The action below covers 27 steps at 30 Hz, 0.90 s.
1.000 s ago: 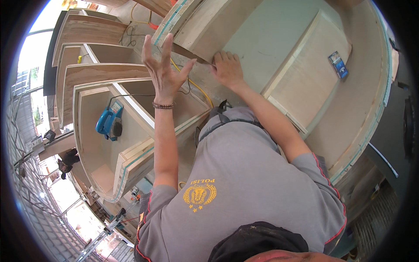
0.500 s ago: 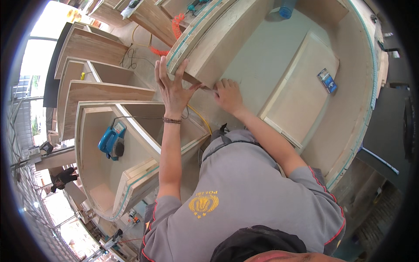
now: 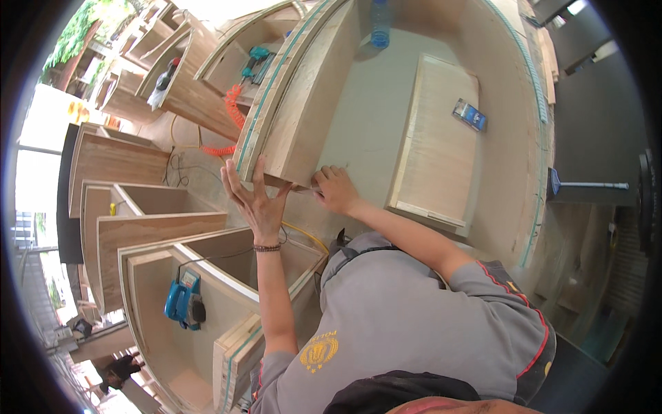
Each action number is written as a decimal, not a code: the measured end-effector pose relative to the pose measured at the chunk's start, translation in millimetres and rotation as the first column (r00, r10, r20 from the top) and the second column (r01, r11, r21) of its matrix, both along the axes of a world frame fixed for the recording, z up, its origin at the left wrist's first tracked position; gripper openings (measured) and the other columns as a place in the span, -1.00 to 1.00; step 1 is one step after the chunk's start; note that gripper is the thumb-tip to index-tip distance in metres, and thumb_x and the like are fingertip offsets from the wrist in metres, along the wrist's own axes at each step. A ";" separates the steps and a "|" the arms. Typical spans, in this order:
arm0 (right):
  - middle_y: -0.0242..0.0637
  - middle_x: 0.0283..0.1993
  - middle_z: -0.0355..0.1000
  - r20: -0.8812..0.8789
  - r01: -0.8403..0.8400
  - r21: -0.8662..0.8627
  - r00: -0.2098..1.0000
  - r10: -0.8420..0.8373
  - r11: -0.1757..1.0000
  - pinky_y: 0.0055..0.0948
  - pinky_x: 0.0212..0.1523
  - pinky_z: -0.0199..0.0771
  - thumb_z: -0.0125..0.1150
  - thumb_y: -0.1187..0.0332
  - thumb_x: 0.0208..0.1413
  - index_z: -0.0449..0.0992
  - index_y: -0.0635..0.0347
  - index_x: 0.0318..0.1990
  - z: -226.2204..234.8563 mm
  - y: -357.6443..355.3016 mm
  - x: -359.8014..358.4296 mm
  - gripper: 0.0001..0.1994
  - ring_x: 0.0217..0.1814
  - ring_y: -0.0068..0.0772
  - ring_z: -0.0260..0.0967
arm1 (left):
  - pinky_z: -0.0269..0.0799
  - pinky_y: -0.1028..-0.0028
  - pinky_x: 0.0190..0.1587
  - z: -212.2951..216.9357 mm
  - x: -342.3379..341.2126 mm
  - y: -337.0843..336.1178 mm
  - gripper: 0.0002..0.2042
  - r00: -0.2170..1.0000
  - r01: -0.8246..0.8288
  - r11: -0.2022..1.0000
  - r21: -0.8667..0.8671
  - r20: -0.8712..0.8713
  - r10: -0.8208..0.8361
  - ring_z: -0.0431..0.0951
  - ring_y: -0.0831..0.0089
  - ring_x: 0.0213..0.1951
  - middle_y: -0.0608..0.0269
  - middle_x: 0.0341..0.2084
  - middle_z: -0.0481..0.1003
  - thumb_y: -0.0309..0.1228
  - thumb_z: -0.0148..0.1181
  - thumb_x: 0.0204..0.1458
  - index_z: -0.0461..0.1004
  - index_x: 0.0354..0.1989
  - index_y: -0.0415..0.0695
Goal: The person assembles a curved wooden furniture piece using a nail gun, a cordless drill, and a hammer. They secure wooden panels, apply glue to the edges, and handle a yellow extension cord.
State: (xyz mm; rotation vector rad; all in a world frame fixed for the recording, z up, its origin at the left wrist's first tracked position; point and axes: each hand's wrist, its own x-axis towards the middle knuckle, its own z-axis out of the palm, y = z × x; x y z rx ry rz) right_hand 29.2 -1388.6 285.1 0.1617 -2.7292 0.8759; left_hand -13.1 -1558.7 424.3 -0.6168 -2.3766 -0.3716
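My left hand (image 3: 261, 212) is spread at the near end of a pale wooden side section (image 3: 303, 131), its fingers resting on the corner with the teal-lined edge. This section belongs to a large curved wooden cabinet (image 3: 507, 214) lying with its inside up. Just right of it, my right hand (image 3: 336, 190) has curled fingers at the section's lower inner corner. Something thin and pale shows between my left thumb and the right fingertips, too small to name.
Inside the large cabinet lie a clear blue bottle (image 3: 380, 29), a wooden panel (image 3: 441, 124) and a small blue packet (image 3: 470, 115). A blue power sander (image 3: 183, 301) rests in the left cabinet (image 3: 153, 283). An orange coiled hose (image 3: 234, 107) runs to a teal air tool (image 3: 256, 62).
My view has shifted, so the cabinets and hands appear lower and further left. Both hands keep to the same end of the side section, with little visible change in their grip.
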 end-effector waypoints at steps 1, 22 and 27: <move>-0.12 -0.12 0.38 0.024 0.009 -0.038 1.000 -0.008 0.999 -0.09 0.01 0.33 0.33 0.29 -0.04 0.44 0.18 -0.13 0.8 -0.1 1.0 -0.67 0.00 -0.04 0.35 | 0.18 -0.02 0.42 1.5 0.9 0.4 -0.06 1.000 -0.003 1.000 0.001 0.003 0.003 -0.05 -0.11 0.46 0.03 0.44 -0.04 -0.15 0.69 -0.48 0.41 0.28 0.18; 0.18 0.53 -0.01 0.087 0.305 -0.720 0.931 -0.355 0.623 -0.14 0.53 -0.08 -0.08 -0.13 0.36 0.03 0.02 0.53 87.6 70.5 -133.9 -0.29 0.55 0.18 -0.03 | 0.21 -0.01 0.42 -4.6 -1.5 -6.3 -0.07 0.999 0.031 0.999 0.018 -0.016 -0.031 -0.01 -0.10 0.44 0.05 0.42 -0.03 -0.18 0.67 -0.47 0.40 0.27 0.15; 0.22 0.52 -0.04 -0.172 0.195 -0.551 0.925 -0.339 0.811 -0.08 0.51 -0.03 -0.12 -0.20 0.36 0.00 -0.01 0.54 43.1 84.0 -152.4 -0.25 0.54 0.22 -0.04 | 0.24 -0.02 0.38 -10.5 -7.9 -8.1 -0.09 0.995 0.065 0.997 0.034 -0.078 -0.062 0.05 -0.13 0.43 0.01 0.41 0.02 -0.12 0.65 -0.44 0.40 0.27 0.16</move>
